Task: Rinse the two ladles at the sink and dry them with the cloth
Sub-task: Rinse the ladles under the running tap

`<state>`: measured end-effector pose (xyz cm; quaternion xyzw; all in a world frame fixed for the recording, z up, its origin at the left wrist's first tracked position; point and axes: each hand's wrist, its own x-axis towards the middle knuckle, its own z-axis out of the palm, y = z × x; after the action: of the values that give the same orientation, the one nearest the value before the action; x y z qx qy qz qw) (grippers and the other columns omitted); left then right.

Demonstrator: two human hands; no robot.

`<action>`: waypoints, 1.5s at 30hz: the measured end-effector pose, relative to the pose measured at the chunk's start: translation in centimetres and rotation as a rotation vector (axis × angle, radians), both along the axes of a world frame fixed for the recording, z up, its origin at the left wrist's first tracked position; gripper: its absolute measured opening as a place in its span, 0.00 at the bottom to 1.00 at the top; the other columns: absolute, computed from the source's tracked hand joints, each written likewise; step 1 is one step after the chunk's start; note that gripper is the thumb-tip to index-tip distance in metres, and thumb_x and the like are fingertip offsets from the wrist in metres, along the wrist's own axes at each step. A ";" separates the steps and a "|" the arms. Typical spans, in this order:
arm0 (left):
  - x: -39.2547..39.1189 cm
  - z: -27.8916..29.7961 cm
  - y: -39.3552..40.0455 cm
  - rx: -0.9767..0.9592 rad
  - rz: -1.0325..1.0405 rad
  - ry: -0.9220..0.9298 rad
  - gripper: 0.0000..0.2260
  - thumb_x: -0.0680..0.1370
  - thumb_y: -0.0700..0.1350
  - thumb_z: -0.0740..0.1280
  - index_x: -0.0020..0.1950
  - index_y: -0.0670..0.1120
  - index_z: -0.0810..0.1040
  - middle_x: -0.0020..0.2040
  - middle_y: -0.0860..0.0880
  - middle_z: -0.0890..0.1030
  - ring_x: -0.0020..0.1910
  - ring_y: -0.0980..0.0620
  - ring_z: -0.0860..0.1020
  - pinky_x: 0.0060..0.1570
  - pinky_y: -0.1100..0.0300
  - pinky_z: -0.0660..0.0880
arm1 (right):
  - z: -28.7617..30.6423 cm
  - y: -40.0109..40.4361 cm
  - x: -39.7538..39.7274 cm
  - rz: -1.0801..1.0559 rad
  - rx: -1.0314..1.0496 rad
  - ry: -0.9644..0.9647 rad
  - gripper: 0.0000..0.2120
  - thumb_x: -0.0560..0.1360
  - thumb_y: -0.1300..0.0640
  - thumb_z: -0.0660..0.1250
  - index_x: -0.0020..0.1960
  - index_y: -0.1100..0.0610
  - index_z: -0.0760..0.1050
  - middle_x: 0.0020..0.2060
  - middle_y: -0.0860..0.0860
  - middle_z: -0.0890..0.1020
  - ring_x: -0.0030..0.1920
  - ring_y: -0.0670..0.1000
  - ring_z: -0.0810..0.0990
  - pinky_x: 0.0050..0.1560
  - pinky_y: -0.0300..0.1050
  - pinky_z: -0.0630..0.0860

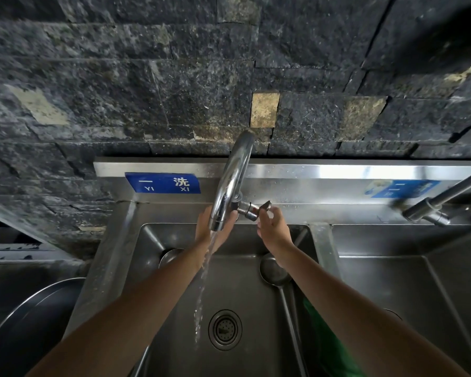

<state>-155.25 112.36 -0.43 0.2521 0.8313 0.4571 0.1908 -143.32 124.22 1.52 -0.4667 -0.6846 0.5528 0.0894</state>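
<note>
Two steel ladles lie in the left sink basin [152, 235]. One ladle [273, 270] rests on the right side, its handle running toward me. The bowl of the other ladle [170, 255] shows at the left, partly hidden by my left forearm. A green cloth [326, 338] lies under my right arm at the basin's near right. Water runs from the chrome tap [230, 186] toward the drain [225, 329]. My left hand [206, 227] is behind the spout, fingers apart. My right hand [272, 225] has its fingertips at the tap handle [264, 206].
A second basin [408, 268] lies to the right, with another tap [443, 202] above it. A large steel bowl [30, 319] sits at the lower left outside the sink. A dark stone wall [174, 77] rises behind the steel backsplash with blue labels.
</note>
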 end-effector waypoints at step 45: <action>25.6 -17.4 -0.3 -0.395 0.142 -1.046 0.11 0.78 0.34 0.67 0.58 0.40 0.84 0.48 0.41 0.86 0.38 0.51 0.82 0.29 0.66 0.77 | -19.0 -7.8 22.9 -0.040 -0.368 -0.319 0.18 0.85 0.63 0.55 0.74 0.58 0.68 0.61 0.53 0.77 0.59 0.51 0.75 0.58 0.41 0.71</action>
<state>-129.64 112.02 -17.83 -0.1051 0.7107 0.3686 0.5899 -120.46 116.44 -17.48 -0.5700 -0.5684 0.5856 -0.0955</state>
